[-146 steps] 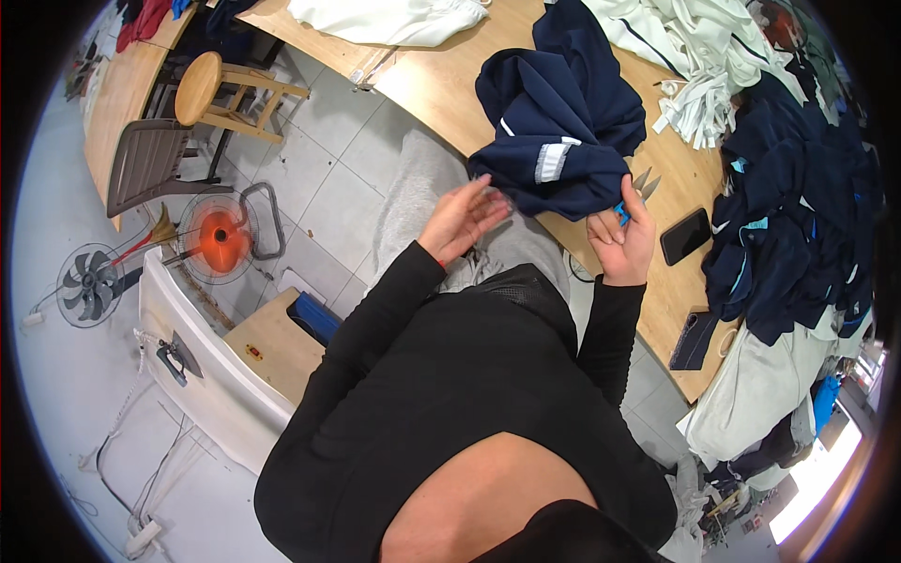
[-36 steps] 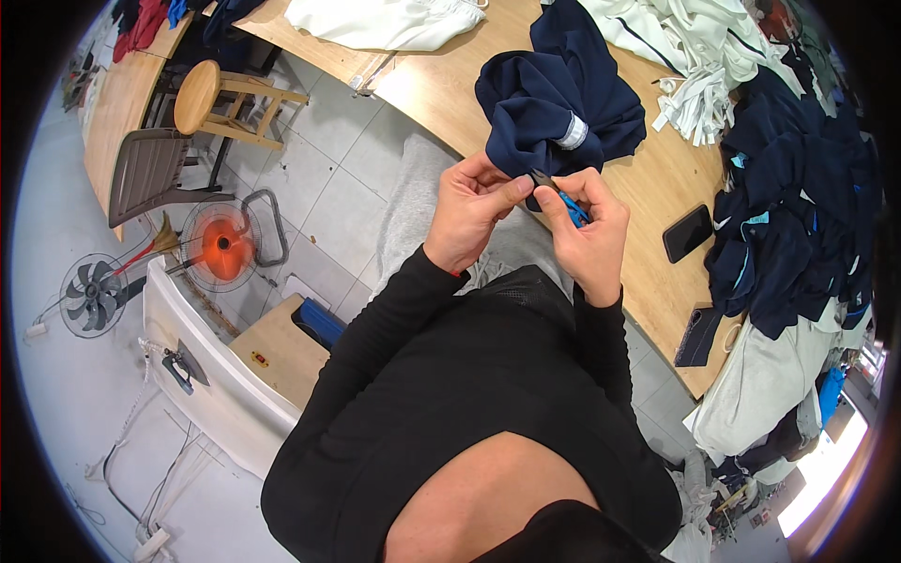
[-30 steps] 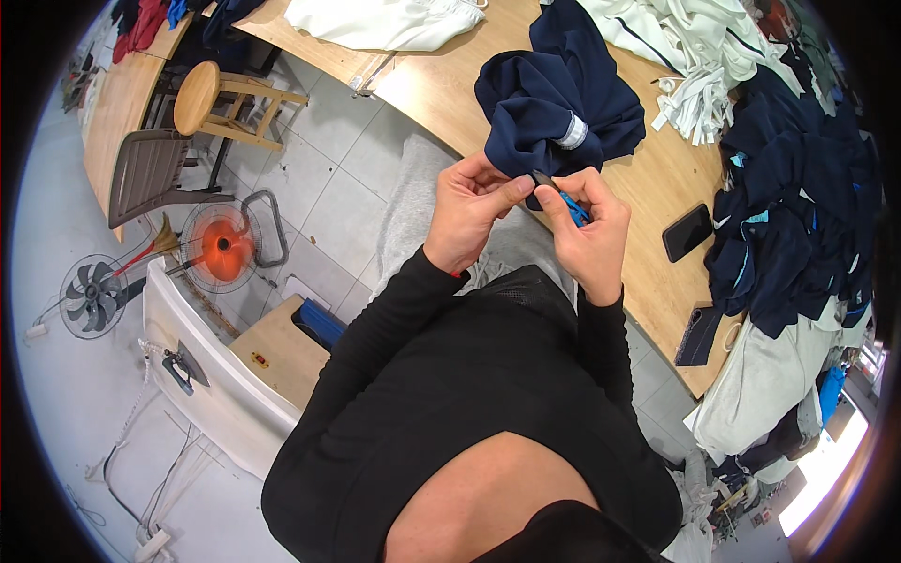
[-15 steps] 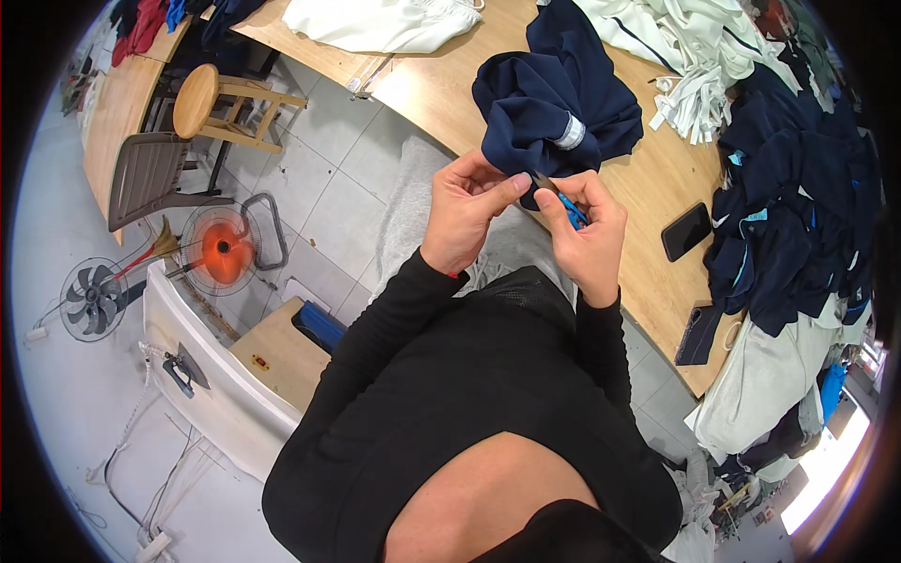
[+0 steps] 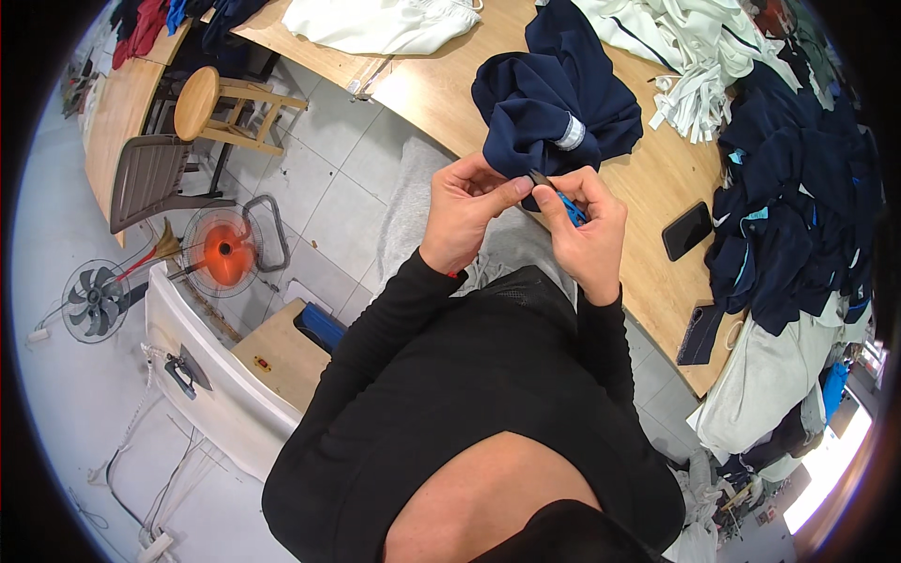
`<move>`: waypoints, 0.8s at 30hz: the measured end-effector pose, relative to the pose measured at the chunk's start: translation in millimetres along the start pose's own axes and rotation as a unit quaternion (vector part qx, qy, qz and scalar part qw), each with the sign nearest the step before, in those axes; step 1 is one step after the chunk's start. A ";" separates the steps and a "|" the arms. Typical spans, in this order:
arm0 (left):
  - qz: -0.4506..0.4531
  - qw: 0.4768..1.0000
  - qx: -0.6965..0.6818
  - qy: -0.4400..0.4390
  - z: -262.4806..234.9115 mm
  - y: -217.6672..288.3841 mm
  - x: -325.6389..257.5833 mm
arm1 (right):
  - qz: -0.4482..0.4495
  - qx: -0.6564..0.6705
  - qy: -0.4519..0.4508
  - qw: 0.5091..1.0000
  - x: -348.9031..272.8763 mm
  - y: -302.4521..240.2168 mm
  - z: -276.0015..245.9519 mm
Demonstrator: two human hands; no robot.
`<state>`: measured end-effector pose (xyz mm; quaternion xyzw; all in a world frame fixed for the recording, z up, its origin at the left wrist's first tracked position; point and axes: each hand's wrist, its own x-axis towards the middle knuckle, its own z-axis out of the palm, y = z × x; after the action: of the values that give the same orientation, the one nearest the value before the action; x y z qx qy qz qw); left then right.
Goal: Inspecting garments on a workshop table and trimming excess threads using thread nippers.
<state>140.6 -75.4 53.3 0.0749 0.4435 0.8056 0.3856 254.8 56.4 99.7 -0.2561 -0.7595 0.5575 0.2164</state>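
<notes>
A dark navy garment point(image 5: 526, 94) lies bunched on the table, its near end pulled to the edge. My left hand point(image 5: 462, 211) pinches that near end between thumb and fingers. Closed around blue-handled thread snips point(image 5: 571, 210) is my right hand point(image 5: 593, 230). The dark blades point up and left, close to my left thumb and against the navy cloth. Whether they touch a thread is too small to tell. A whitish label or band point(image 5: 571, 133) shows on the garment just beyond the snips.
The wooden table point(image 5: 648, 197) bears a black phone point(image 5: 687, 232) and a navy fabric piece point(image 5: 700, 335). Navy garments point(image 5: 788, 216) heap at the right, white ones point(image 5: 694, 38) behind. An ironing board point(image 5: 216, 366) with an iron point(image 5: 188, 369) and an orange fan point(image 5: 225, 251) stand left.
The snips' blades have shifted slightly and their tips show more plainly beside my left thumb. Both hands stay almost where they were, and the garment has barely moved.
</notes>
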 end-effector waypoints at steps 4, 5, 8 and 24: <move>-0.004 1.000 0.000 0.000 2.4 1.9 0.4 | 0.010 0.027 -0.012 1.000 0.9 4.9 -0.9; -0.004 1.000 0.000 0.001 2.4 2.1 0.4 | 0.015 0.035 -0.016 0.999 1.2 5.5 -1.0; 0.004 1.000 -0.010 -0.006 1.3 2.8 0.5 | 0.018 0.050 -0.015 0.998 1.4 9.5 -0.9; 0.027 1.000 0.008 -0.002 3.3 2.1 1.5 | 0.000 0.033 -0.006 0.999 1.9 7.3 1.6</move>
<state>139.9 -72.8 56.5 0.0919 0.4472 0.8120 0.3636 253.4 58.2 92.3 -0.2448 -0.7421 0.5839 0.2201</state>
